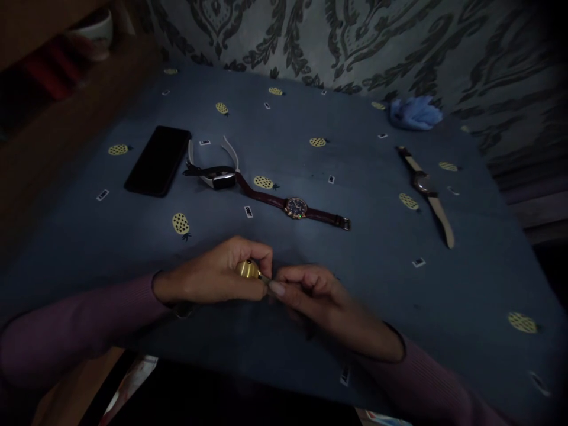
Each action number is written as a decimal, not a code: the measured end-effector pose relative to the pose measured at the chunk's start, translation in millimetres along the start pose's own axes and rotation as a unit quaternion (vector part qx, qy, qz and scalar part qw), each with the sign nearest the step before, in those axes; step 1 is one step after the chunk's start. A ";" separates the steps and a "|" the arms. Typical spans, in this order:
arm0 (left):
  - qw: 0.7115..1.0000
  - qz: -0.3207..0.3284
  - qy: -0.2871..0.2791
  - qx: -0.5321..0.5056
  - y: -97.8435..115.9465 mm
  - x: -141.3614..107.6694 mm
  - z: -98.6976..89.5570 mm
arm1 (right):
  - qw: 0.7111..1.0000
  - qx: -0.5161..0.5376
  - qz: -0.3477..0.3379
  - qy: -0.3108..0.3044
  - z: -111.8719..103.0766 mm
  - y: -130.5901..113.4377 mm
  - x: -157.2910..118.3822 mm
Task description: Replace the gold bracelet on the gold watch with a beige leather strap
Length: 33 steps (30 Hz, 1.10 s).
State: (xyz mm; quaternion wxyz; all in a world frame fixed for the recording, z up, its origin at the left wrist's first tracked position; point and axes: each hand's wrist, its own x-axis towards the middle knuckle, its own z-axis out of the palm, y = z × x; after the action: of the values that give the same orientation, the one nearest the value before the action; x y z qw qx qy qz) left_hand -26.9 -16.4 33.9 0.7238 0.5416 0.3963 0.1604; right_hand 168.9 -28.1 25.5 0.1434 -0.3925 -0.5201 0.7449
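Observation:
My left hand (222,272) is closed around a gold-coloured watch (247,270), most of it hidden by the fingers. A thin greyish end sticks out toward my right hand (313,293). The thumb and forefinger of that hand pinch this end, so both hands meet above the near part of the table. Just beyond them lies a wristwatch with a dark face and brown strap (296,207), stretched out flat. Its strap end reaches a smartwatch with a white band (224,180), which rests on its side. Under my left wrist a small dark shiny edge shows, too dim to name.
A black phone (158,161) lies to the left. On the right is another watch with a pale strap (439,220), near a crumpled blue cloth or bag (415,113). The blue tablecloth (364,177) has pineapple prints. A wooden shelf (128,80) bounds the left, patterned wallpaper the back.

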 end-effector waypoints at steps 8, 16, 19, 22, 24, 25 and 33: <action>1.000 -0.017 0.007 -0.004 -0.5 -1.5 -0.3 | 0.988 0.089 -0.001 0.130 -12.5 0.0 -8.7; 0.999 -0.044 0.004 -0.021 0.0 -1.5 3.3 | 0.934 0.329 -0.028 0.140 -25.3 5.0 -15.3; 0.998 -0.051 0.004 -0.022 0.2 -0.3 3.7 | 0.926 0.341 -0.050 0.152 -23.0 7.5 -15.0; 0.998 -0.053 0.001 -0.026 -0.7 0.4 2.9 | 0.926 0.338 -0.061 0.157 -21.4 8.1 -14.7; 0.999 -0.048 0.003 -0.025 -1.7 0.9 2.1 | 0.929 0.326 -0.059 0.163 -21.2 7.6 -14.8; 0.999 -0.045 0.003 -0.025 -2.0 1.1 1.7 | 0.931 0.319 -0.058 0.167 -21.2 7.3 -14.7; 0.998 -0.053 0.003 -0.026 1.4 0.8 1.3 | 0.924 0.328 -0.075 0.182 -19.5 3.7 -10.0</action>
State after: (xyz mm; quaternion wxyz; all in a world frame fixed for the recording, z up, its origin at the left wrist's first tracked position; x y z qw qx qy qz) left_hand -25.2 -16.2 35.0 0.7439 0.5001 0.4224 0.1342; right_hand 190.3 -22.9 23.6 0.4122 -0.4122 -0.2393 0.7764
